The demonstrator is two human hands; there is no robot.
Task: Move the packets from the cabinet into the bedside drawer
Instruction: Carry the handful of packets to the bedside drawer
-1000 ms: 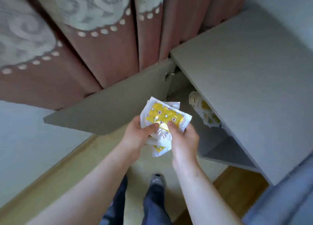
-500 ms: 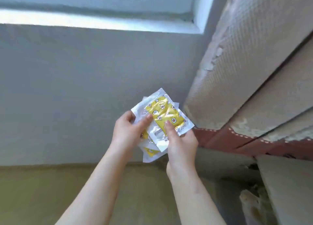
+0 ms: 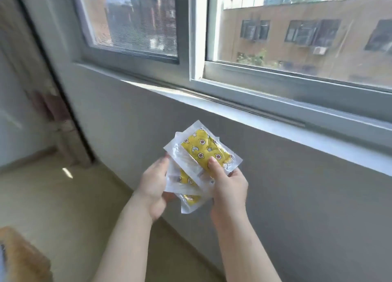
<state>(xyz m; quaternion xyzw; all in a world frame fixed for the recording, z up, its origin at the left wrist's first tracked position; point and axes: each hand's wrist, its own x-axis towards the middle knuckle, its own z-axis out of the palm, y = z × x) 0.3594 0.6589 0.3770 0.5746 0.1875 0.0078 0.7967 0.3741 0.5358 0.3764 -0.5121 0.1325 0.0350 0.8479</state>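
Left hand [image 3: 153,186], right hand [image 3: 230,188], gripping fanned packets [image 3: 202,149]

Lower packets [image 3: 190,202] lie mostly hidden beneath the top packet [image 3: 202,152].

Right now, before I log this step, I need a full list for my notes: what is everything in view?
packets: a fanned stack, count unclear, clear wrap over yellow patterned contents, held in front of the wall
window: one, grey-white frame, across the top
sill: one, white, under the window
wall: one, grey, below the sill
buildings: several, tan and brown, outside the glass
floor: one, beige, lower left
wooden thing: one, brown, bottom left corner, too blurred to identify
left hand: one, holds the stack's left side
right hand: one, thumb on the top packet, fingers underneath
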